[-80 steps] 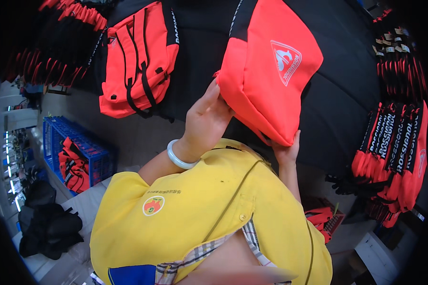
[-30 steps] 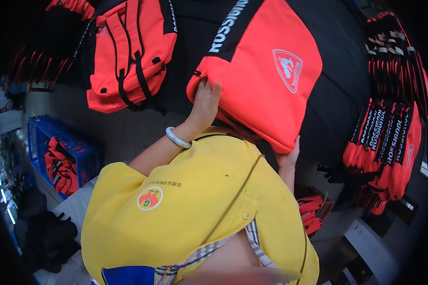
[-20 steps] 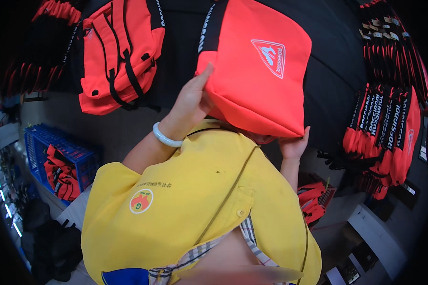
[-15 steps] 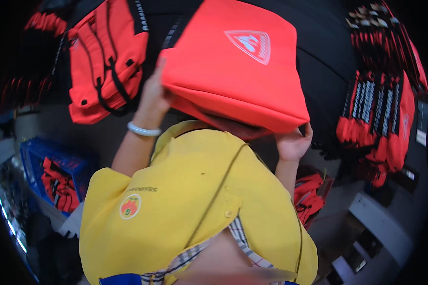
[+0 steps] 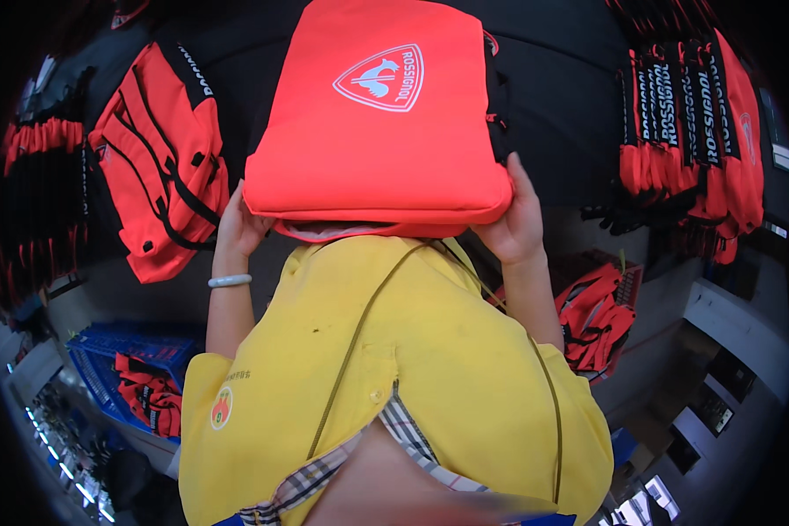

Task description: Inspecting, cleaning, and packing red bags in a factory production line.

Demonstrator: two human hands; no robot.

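A flat red bag with a white shield emblem is held up over a black desk, filling the view from the centre toward 12 o'clock. Its lower edge is gripped at both corners: the left hand is closed on the corner at about 9 o'clock of the bag, the right hand on the corner at about 3 o'clock, so the hands are kept well apart with the bag stretched between them. A pale bracelet is worn on the left wrist. A red backpack with black straps lies on the desk at 10 o'clock. A stack of red and black bags is seen at 2 o'clock. At 8 o'clock, a blue crate with red items is seen below.
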